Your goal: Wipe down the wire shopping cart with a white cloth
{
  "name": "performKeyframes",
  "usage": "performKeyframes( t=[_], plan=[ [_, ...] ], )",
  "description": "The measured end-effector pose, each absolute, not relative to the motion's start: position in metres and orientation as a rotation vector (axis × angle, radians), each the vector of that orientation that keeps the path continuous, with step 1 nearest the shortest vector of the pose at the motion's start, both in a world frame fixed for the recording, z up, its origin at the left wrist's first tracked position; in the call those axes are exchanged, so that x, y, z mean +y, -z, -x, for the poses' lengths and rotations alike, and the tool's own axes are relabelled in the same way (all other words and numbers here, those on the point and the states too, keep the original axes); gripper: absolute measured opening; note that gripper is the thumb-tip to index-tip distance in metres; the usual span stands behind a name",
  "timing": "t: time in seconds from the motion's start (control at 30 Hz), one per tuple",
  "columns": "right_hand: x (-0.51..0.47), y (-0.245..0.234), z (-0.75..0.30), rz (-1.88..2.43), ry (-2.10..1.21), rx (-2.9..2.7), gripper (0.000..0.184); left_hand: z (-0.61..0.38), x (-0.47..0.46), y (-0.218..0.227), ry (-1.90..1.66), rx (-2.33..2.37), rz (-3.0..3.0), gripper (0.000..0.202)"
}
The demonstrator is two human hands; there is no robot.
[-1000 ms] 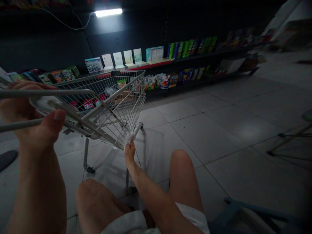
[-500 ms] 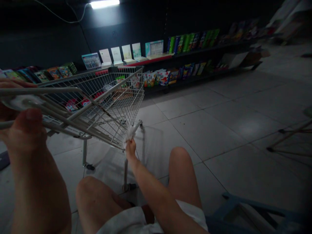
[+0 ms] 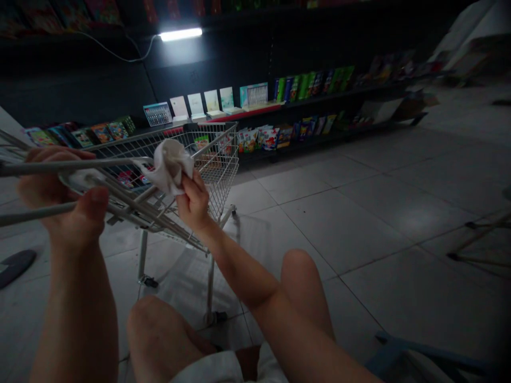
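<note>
The left hand (image 3: 59,205) has its fingers wrapped around the handle bar (image 3: 67,166) of the wire cart (image 3: 207,159), which runs left to right. Just right, the right hand (image 3: 195,201) pinches a crumpled white cloth (image 3: 170,165) against the basket's top rail.

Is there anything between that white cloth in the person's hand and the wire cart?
Nothing visible. The right hand holds the crumpled white cloth right at the cart frame's upper bars, while the left hand grips the cart's handle bars.
</note>
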State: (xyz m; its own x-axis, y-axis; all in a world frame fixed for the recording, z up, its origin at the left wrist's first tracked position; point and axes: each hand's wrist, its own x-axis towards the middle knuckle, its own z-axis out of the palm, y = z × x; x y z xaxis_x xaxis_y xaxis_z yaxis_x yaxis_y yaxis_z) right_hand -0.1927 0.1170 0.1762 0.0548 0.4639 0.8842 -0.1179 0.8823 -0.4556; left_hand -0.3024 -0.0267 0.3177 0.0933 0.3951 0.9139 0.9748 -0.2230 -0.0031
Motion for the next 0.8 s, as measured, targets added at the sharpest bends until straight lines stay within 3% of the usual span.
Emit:
performKeyframes(
  t=[0.13, 0.27, 0.4, 0.8],
  plan=[
    [0.172, -0.193, 0.184, 0.366, -0.388, -1.508, 0.033, 0.291, -0.024, -0.323, 1.319, -1.135, 1.680, 0.036],
    [0.188, -0.208, 0.173, 0.349, -0.371, -1.637, 0.038, 0.293, -0.016, -0.322, 1.416, -1.033, 1.659, 0.042],
    [0.183, -0.225, 0.166, 0.220, -0.287, -1.829, 0.029, 0.299, -0.011, -0.320, 1.423, -0.986, 1.637, 0.044],
    [0.179, -0.241, 0.170, 0.405, -0.175, -1.938, 0.027, 0.316, -0.025, -0.329, 1.483, -1.034, 1.610, 0.057]
  ],
)
